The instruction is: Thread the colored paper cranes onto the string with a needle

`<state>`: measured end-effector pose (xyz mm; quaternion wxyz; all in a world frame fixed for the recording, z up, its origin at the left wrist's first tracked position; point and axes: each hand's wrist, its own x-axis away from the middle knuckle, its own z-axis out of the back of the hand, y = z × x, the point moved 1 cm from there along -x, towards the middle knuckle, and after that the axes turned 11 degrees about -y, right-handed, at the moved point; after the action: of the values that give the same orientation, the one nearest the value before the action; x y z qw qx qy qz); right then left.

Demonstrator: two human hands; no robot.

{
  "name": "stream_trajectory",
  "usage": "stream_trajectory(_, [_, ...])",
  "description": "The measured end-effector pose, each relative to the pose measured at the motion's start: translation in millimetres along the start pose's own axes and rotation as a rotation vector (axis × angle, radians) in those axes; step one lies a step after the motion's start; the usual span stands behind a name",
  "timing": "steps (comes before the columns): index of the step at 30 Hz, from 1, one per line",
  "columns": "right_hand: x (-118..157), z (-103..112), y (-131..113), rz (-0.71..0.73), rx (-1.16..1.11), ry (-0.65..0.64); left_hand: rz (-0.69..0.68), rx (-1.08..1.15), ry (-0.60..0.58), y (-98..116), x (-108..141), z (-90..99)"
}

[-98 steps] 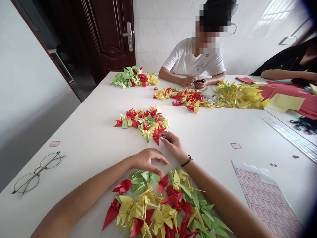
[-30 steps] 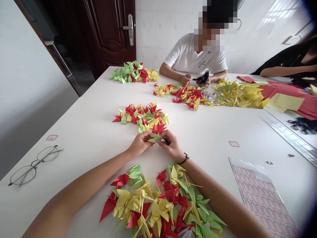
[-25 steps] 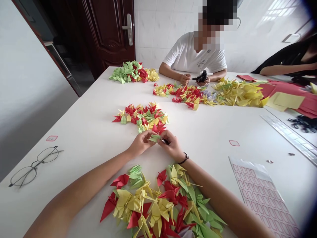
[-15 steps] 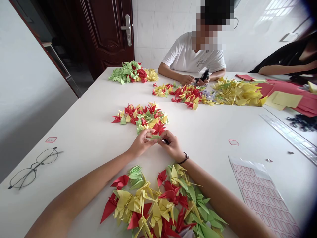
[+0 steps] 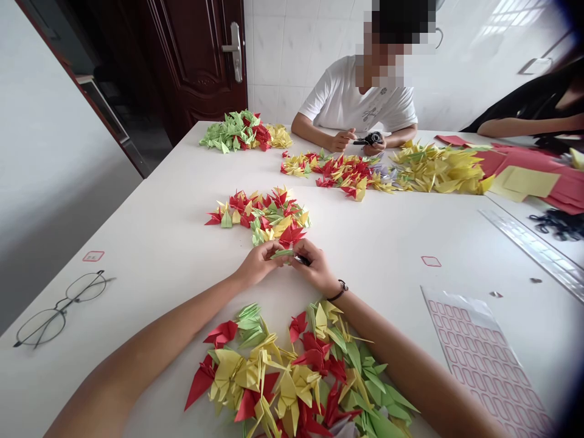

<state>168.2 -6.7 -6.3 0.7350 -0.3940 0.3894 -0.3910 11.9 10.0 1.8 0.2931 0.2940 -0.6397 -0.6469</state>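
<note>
My left hand (image 5: 261, 263) and my right hand (image 5: 317, 266) meet over the white table (image 5: 159, 255). A green origami paper crane (image 5: 283, 253) sits between their fingertips, pinched by my left hand. My right fingers grip a small dark, thin object (image 5: 302, 260), too small to identify, its tip at the crane. Just beyond my hands lies a heap of red, yellow and green paper cranes (image 5: 258, 218). A larger mixed heap (image 5: 301, 371) spreads between my forearms, nearly touching my right wrist.
Further mixed crane heaps (image 5: 340, 173) lie at the far side. A person in a white T-shirt (image 5: 360, 100) handles a black bundle (image 5: 370, 139). Glasses (image 5: 59, 319) lie left; a sticker sheet (image 5: 483, 365), metal ruler (image 5: 533, 252) and coloured paper (image 5: 524, 182) lie right.
Over the last second my hands have stayed together on the green crane, which has tilted slightly. The view has shifted a little, and the co-worker's black bundle has dropped lower.
</note>
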Motion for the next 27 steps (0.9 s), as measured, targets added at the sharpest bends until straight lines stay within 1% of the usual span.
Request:
stream_trajectory(5, [-1.6, 0.2, -2.9, -0.018, 0.039, 0.009, 0.018, -0.011, 0.006, 0.0, 0.6, 0.2])
stream_trajectory(9, [-2.0, 0.2, -1.7, -0.034, 0.018, 0.015, 0.015, 0.020, -0.001, -0.7, 0.3, 0.5])
stream_trajectory(15, [-3.1, 2.0, -3.5, -0.008, -0.025, 0.087, 0.049, 0.056, -0.001, -2.5, -0.1, -0.4])
stream_trajectory(20, [-3.1, 3.3, -4.3, -0.005, -0.027, 0.148, 0.048, -0.002, 0.017, -3.7, 1.2, -0.8])
stream_trajectory(23, [-3.1, 3.0, -2.5, -0.010, -0.021, 0.143, 0.041, 0.017, 0.030, -3.6, 1.5, -1.7])
stream_trajectory(27, [-3.3, 2.7, -1.9, -0.028, -0.027, 0.096, 0.027, 0.041, 0.043, -2.8, 1.5, -3.0])
